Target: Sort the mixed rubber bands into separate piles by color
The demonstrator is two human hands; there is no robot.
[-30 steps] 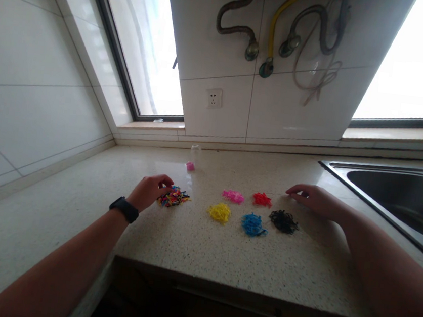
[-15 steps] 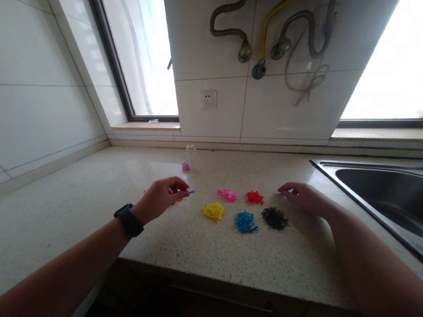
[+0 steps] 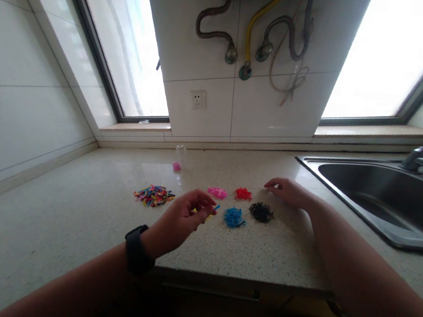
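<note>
A: Where's the small blue piece [image 3: 217, 207] now?
B: Pinched in the left hand [image 3: 179, 221], thumb and fingers closed narrow on it, its end poking out towards the blue pile [image 3: 234, 217].
A: And what's changed?
B: Half a second ago that hand covered most of the mixed pile [image 3: 154, 195]. It has moved rightward since — the mixed pile now shows fully, while the yellow pile [image 3: 209, 216] is mostly hidden behind the fingers.
A: The right hand [image 3: 287, 191]?
B: Still low over the counter [image 3: 110, 238], beyond the black pile [image 3: 261, 212], fingers curled. I can't tell whether it holds anything.
A: What else is close?
B: The pink pile [image 3: 217, 193] lies just beyond the left fingertips, with the red pile [image 3: 243, 193] to its right. Further back stands a clear container [image 3: 179, 152], a pink lump [image 3: 176, 167] by its base.
A: Edges and room?
B: The counter's front edge passes near the watch [image 3: 139, 250]; the sink [image 3: 303, 160] bounds the right. Open surface spreads left of the mixed pile — wide, right up to the wall.
</note>
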